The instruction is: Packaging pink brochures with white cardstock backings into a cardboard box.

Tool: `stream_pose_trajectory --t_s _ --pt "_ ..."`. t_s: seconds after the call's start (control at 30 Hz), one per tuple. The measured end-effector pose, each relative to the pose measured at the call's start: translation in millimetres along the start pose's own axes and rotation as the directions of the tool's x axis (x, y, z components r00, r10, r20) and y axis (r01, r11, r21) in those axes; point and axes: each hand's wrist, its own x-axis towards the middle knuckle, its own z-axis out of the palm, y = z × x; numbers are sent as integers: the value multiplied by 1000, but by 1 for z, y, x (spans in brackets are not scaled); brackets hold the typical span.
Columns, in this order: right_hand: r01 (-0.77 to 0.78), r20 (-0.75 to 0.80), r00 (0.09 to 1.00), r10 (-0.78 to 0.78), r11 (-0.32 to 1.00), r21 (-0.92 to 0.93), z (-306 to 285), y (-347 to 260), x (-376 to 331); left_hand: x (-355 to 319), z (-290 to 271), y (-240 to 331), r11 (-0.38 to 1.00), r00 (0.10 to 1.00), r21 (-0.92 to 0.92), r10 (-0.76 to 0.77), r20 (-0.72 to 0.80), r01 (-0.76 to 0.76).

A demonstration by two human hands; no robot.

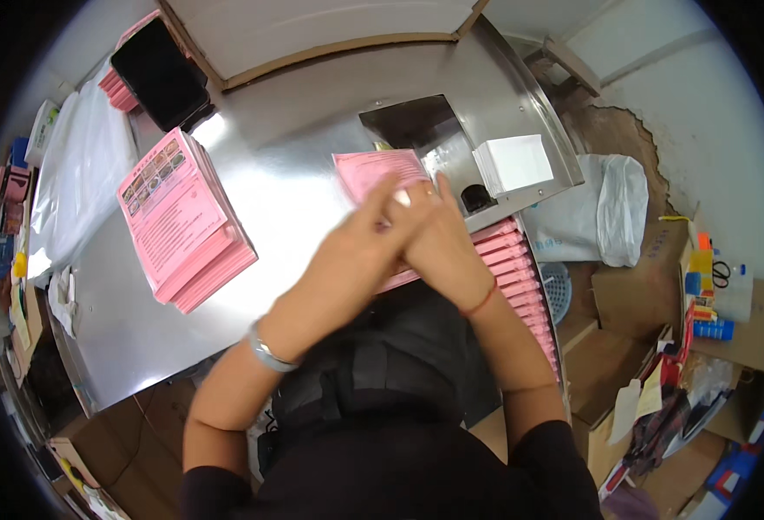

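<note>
A pink printed sheet (pixel 380 171) is at my fingers over the metal table, its left edge blurred by motion. My left hand (pixel 366 227), with a silver bracelet at the wrist, reaches across to my right hand (pixel 438 238), which has a thin red string at the wrist. Fingers of both hands come together at the sheet's near side, closed on it, with my right index finger pointing up. A small white spot shows between the fingers; what it is I cannot make out. More pink paper (pixel 399 280) shows just below the hands.
A stack of pink printed sheets (pixel 176 208) lies to the left, with a black phone (pixel 158 74) beyond it. White cards (pixel 518 163) stand at the right, near a dark opening (pixel 412 121) in the metal table. Below them, a row of pink packets (pixel 516 277) runs along my right side.
</note>
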Motion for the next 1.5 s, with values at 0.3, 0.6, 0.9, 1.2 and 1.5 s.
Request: stream_pose_trajectory --t_s 0.3,0.6,0.9,1.2,1.5 --pt "-352 -514 770 379 923 153 -35 46 2 -77 -93 -67 800 723 366 -118 -681 476" --pt "-442 -441 831 340 884 -152 -21 82 -24 -44 -45 -38 955 865 206 -88 -494 215" --pt "-267 -358 904 235 963 -41 -55 110 -40 -34 17 -6 914 997 399 -71 -37 80" --pt "4 -146 989 2 999 42 -6 -21 3 -42 -9 -20 916 966 331 -167 -196 226" --pt "-420 -463 814 351 906 -53 -26 78 -23 -5 -5 -1 720 972 654 -165 -164 233"
